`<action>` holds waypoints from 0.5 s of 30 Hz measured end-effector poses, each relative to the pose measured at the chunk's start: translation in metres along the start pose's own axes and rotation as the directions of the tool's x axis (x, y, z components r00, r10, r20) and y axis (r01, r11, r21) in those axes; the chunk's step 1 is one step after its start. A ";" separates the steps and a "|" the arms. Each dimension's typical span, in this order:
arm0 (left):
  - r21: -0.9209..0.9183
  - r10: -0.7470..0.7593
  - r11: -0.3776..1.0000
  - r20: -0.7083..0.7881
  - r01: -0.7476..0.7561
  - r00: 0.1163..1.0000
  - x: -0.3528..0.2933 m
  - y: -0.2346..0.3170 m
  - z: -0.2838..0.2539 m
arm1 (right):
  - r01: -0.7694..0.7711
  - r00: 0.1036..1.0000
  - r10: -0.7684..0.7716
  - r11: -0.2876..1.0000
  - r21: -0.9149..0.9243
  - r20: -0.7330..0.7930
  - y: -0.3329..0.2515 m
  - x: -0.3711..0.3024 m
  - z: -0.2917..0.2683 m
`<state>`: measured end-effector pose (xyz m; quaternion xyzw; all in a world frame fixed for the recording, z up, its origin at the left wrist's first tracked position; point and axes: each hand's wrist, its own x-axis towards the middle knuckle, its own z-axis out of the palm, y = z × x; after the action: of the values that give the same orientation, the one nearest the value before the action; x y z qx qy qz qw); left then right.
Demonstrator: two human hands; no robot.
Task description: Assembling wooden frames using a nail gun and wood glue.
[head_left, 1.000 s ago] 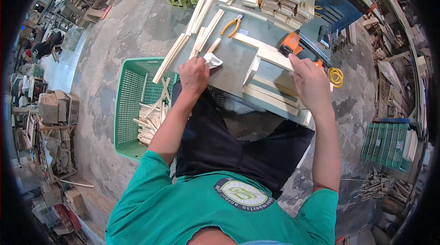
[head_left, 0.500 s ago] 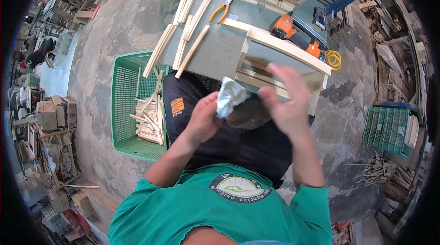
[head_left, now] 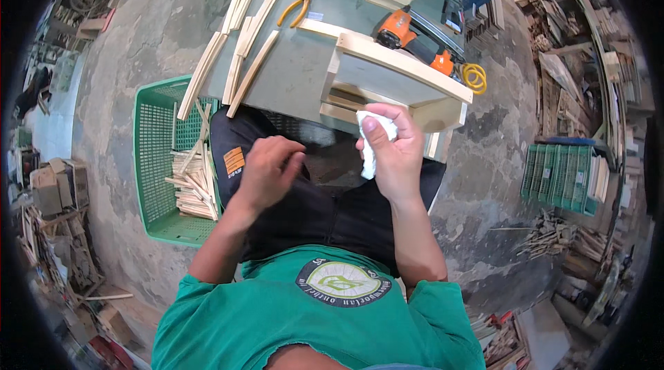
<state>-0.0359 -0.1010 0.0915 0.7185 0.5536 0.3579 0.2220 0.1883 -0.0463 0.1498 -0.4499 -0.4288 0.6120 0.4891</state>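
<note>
My right hand is closed round a crumpled white piece of cloth or paper, its thumb pressed on top. Part of the wad hangs below the fingers; which material it is I cannot tell. Over my lap, my left hand holds nothing, with the fingers loosely bent and the thumb apart from them. Just beyond my right hand stands a pale wooden frame or box at the near edge of the grey worktable. Neither hand touches it.
Left of my legs, a green plastic crate holds wooden strips. More strips lie on the table beside yellow-handled pliers. An orange nail gun with a yellow coiled hose lies behind the frame. Green crates stand at right.
The white wad has passed from my left hand to my right hand. My left hand has let go and drawn back to the left. The whole view has shifted slightly.
</note>
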 end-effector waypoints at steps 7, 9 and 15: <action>-0.068 -0.384 0.923 -0.182 0.378 0.905 -0.024 -0.074 -0.019 | 0.111 0.993 -0.114 0.955 -0.275 0.006 -0.019 0.046 0.024; -0.115 -0.430 0.903 -0.190 0.415 0.883 -0.026 -0.084 -0.016 | 0.156 0.987 -0.159 0.889 -0.430 0.030 -0.023 0.058 0.028; 0.014 -0.359 0.929 -0.198 0.369 0.912 -0.018 -0.099 -0.015 | 0.131 0.991 -0.129 0.794 -0.593 0.047 -0.031 0.075 0.033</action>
<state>-0.1126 -0.0910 0.0256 0.5703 0.7054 0.3635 0.2121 0.1541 0.0291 0.1773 -0.5486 -0.6296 0.4128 0.3635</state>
